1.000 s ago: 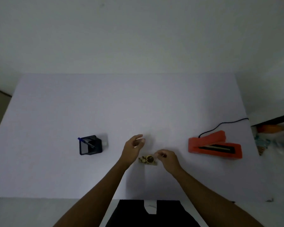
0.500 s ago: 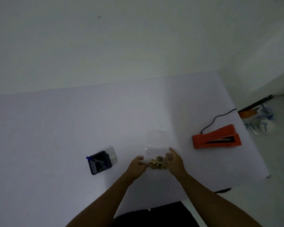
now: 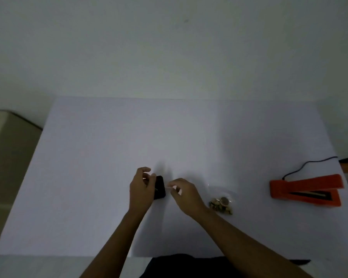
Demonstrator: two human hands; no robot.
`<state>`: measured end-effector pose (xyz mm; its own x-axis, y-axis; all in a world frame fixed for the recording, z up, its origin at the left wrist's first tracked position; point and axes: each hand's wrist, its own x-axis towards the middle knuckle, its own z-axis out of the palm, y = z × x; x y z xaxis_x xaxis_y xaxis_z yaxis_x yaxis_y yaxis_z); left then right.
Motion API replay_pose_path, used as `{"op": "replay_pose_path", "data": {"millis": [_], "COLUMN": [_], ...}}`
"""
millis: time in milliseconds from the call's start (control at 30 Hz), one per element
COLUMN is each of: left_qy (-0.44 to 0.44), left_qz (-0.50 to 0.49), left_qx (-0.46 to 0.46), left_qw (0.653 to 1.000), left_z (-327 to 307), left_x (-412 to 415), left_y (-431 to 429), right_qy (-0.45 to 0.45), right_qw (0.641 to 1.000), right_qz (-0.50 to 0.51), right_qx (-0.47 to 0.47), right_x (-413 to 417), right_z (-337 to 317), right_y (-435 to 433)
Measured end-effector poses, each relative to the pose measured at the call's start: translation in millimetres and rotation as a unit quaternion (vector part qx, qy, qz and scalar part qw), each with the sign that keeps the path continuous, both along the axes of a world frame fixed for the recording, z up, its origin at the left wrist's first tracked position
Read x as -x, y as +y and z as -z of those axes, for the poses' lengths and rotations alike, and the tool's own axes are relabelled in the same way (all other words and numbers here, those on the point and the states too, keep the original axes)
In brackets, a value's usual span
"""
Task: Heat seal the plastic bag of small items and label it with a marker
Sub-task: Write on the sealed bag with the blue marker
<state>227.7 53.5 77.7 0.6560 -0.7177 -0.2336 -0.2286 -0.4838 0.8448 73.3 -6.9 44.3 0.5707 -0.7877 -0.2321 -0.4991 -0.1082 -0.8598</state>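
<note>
One clear plastic bag (image 3: 222,194), small brownish items (image 3: 221,203) heaped at its near end, flat on the desk (image 3: 109,157) toward the near edge and right of centre, touched by neither hand. Mouth end too faint to judge sealed or open.

Just left of the bag, right hand (image 3: 186,194), fingers drawn narrow, thumb and forefinger almost meeting around something thin and pale; holding anything or not, cannot tell. Close beside it, further left, black pen holder (image 3: 160,187), half hidden behind left hand (image 3: 141,189), fingers loosely curled at its side; gripping or merely resting, cannot tell. No marker plainly visible.

Near the right edge, well apart from the bag, orange heat sealer (image 3: 305,191), upper arm raised, black cable (image 3: 307,164) trailing off toward the far right.

Probably fetching the marker. Best done by steadying the holder with the left hand and drawing the marker straight up with the right, to avoid tipping. Before sealing, worth keeping the items bunched away from the mouth and the film flat.
</note>
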Motion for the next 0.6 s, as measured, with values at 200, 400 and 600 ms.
{"op": "replay_pose_path", "data": {"millis": [200, 400, 600], "left_qy": [0.001, -0.02, -0.025], "left_qz": [-0.007, 0.042, 0.011], "left_qx": [-0.126, -0.156, -0.155], "left_qw": [0.992, 0.987, 0.988], "left_z": [33, 55, 51], "left_x": [-40, -25, -22], "left_y": [48, 58, 42], "right_qy": [0.141, 0.28, 0.054], "right_qw": [0.965, 0.921, 0.977], "right_qz": [-0.219, -0.27, -0.195], "right_qx": [0.001, -0.005, 0.061], "right_x": [-63, -92, -63], "right_z": [27, 29, 6], "right_y": [4, -6, -13]}}
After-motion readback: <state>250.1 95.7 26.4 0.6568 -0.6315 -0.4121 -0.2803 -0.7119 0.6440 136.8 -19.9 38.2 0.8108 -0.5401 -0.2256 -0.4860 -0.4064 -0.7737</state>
